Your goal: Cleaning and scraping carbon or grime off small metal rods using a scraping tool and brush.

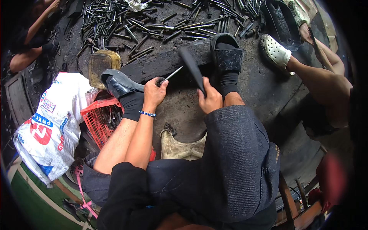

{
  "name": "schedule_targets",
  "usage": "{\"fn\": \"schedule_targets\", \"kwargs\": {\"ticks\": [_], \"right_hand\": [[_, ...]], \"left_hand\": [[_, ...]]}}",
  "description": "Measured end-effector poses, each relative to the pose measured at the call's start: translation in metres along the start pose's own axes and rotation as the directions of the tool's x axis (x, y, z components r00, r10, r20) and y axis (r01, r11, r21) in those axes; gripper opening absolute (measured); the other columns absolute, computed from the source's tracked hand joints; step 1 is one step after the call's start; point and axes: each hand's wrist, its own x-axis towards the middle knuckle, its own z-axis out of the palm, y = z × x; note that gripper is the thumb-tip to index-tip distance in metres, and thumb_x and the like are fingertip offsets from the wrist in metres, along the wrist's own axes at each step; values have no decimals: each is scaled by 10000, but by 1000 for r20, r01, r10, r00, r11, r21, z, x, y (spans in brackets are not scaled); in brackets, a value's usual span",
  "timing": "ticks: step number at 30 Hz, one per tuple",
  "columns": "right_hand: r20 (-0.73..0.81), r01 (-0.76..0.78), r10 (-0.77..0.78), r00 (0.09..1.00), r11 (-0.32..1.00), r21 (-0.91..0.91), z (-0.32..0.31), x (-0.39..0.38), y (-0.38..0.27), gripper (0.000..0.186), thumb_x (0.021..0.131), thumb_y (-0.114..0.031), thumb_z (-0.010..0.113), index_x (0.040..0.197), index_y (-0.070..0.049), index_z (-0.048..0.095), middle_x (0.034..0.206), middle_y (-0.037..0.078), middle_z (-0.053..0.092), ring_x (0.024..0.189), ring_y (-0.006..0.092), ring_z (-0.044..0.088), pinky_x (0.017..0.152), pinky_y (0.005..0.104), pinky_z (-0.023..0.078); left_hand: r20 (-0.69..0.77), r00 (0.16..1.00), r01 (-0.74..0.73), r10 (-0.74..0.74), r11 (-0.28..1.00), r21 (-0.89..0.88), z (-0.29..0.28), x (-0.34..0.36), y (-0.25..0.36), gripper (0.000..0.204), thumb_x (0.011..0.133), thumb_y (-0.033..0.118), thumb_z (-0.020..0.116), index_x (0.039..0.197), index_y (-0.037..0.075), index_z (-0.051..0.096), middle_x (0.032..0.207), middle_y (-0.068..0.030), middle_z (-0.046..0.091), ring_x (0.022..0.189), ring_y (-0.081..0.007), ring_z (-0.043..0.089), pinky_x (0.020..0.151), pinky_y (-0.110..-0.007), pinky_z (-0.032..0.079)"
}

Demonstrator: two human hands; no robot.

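Between my knees, my left hand (154, 93) is closed on a thin, shiny metal rod (174, 73) that points up and to the right. My right hand (211, 99) grips the lower end of a dark flat bar (190, 65), tilted up to the left; its exact kind is unclear. The rod's tip comes close to the bar, and I cannot tell whether they touch. Just beyond both hands, a dark wooden beam (165, 61) lies across the ground, with my black slippers (227, 53) resting by it.
Long metal bolts (130, 28) lie scattered beyond the beam. At left are a yellowish tin (103, 65), a red plastic crate (94, 117) holding metal pieces and a white printed sack (57, 115). Other people sit at both sides; a pale clog (274, 51) and black container (281, 25) are right.
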Motion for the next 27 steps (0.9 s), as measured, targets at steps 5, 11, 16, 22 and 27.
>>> {"fn": "schedule_targets", "kwargs": {"ticks": [5, 11, 16, 22, 27], "right_hand": [[-178, -27, 43, 983, 996, 91, 12, -5, -1, 538, 822, -163, 664, 1328, -140, 482, 773, 151, 630, 662, 337, 649, 604, 421, 516], [-334, 121, -49, 941, 973, 196, 15, 7, 8, 529, 820, -150, 663, 1318, -107, 489, 798, 152, 636, 674, 331, 655, 604, 408, 521], [-149, 111, -114, 982, 993, -33, 10, 17, -23, 546, 822, -77, 631, 1336, -56, 446, 883, 171, 650, 723, 364, 642, 624, 400, 515], [-203, 192, -183, 962, 981, 25, 9, -43, 52, 580, 789, 20, 602, 1342, 11, 426, 919, 278, 616, 779, 402, 632, 698, 371, 505], [-101, 104, -113, 988, 991, -84, 2, 10, -43, 542, 826, -110, 626, 1333, -61, 439, 865, 200, 646, 756, 382, 635, 649, 426, 509]], "left_hand": [[34, 997, -70, 70, 998, -4, 2, -1, 1, 191, 837, 184, 653, 876, -4, 655, 677, -169, 628, 617, -251, 626, 615, -348, 481], [89, 993, 60, -80, 977, 205, 8, -7, 4, 302, 904, 268, 575, 790, -11, 593, 702, -246, 596, 739, -444, 592, 631, -474, 462], [8, 993, 115, -122, 955, 272, 10, -4, 2, 337, 901, 315, 565, 766, 7, 588, 731, -260, 602, 769, -470, 584, 649, -520, 453], [23, 990, 133, -142, 966, 221, 22, 7, 7, 334, 895, 325, 569, 782, 15, 624, 755, -268, 611, 793, -472, 587, 668, -518, 458], [48, 979, 182, -199, 953, 244, 4, 3, 3, 347, 896, 328, 567, 778, 7, 626, 799, -267, 622, 840, -449, 600, 709, -512, 457]]}}
